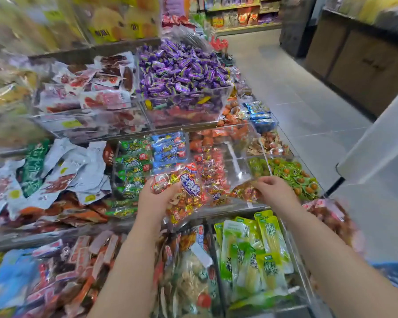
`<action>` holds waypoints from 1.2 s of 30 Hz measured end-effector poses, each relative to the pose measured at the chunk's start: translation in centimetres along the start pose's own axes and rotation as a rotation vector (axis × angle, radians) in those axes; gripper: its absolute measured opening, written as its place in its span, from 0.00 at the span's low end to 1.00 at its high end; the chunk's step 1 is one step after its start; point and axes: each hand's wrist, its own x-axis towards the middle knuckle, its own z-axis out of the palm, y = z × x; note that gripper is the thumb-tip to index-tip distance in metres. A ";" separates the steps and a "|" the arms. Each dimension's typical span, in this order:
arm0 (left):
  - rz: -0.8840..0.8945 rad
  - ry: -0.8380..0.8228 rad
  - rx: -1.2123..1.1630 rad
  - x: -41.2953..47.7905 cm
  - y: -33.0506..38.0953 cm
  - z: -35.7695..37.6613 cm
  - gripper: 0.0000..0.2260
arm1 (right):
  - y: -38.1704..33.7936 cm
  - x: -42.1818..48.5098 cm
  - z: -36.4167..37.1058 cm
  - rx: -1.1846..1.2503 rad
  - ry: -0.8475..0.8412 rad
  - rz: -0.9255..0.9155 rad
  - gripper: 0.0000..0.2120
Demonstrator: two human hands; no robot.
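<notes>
The left hand point(157, 198) grips a clear snack bag point(184, 193) with curled fingers; the right hand point(274, 191) pinches small wrapped snacks point(245, 191).

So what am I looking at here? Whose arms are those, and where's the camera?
There is no machine here: these are a person's two bare arms, filmed by one camera worn on the head, looking forward and down. The person stands at a shop display of clear bins full of wrapped snacks, such as purple sweets and green packets. The left hand holds a clear bag of orange wrapped snacks. The right hand pinches a small orange packet just right of the bag.
</notes>
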 end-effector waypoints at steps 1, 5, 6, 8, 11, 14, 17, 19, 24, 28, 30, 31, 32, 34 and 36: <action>0.003 -0.004 -0.015 0.6 0.4 -0.2 0.29 | -0.8 0.7 0.5 -0.035 -0.044 0.039 0.08; 0.011 -0.009 -0.052 2.2 1.7 -0.3 0.45 | -3.2 2.8 2.8 -0.121 -0.227 0.166 0.09; 0.010 -0.009 -0.055 2.6 2.0 -0.4 0.46 | -3.5 3.2 3.6 -0.179 -0.270 0.186 0.10; -0.001 -0.010 -0.083 3.3 2.1 -0.4 0.43 | -3.8 4.3 5.3 -0.269 -0.346 0.223 0.21; -0.023 0.002 -0.114 4.3 1.7 -0.5 0.35 | -3.8 5.2 7.2 -0.474 -0.497 0.295 0.34; -0.024 0.025 -0.108 5.6 1.1 -0.7 0.21 | -3.7 5.7 7.3 -0.648 -0.680 0.221 0.31; -0.007 0.034 -0.110 6.3 0.8 -0.9 0.14 | -3.8 6.3 6.6 -0.988 -0.683 -0.080 0.22; -0.004 0.035 -0.119 6.5 0.7 -0.8 0.16 | -3.6 6.7 6.7 -1.211 -0.624 -0.259 0.19; -0.025 0.055 -0.155 6.8 0.5 -0.6 0.21 | -2.0 7.7 7.9 -1.395 -0.574 -0.322 0.20; -0.021 0.071 -0.148 7.0 0.5 -0.4 0.17 | -0.6 8.0 9.7 -1.028 -0.591 -0.337 0.15; -0.021 0.068 -0.148 7.1 0.7 -0.2 0.16 | -0.1 8.3 9.8 -0.934 -0.609 -0.341 0.13; -0.024 0.066 -0.147 7.1 0.8 -0.1 0.17 | 0.1 8.6 9.5 -0.903 -0.628 -0.328 0.11; -0.026 0.063 -0.148 7.1 0.9 0.0 0.17 | 0.2 8.9 8.9 -0.854 -0.648 -0.302 0.12; -0.030 0.058 -0.160 7.1 1.1 0.1 0.18 | 0.2 9.7 7.5 -0.610 -0.618 -0.164 0.18; -0.029 0.073 -0.175 7.0 1.2 0.1 0.20 | -0.1 11.0 6.7 -0.263 -0.425 0.062 0.25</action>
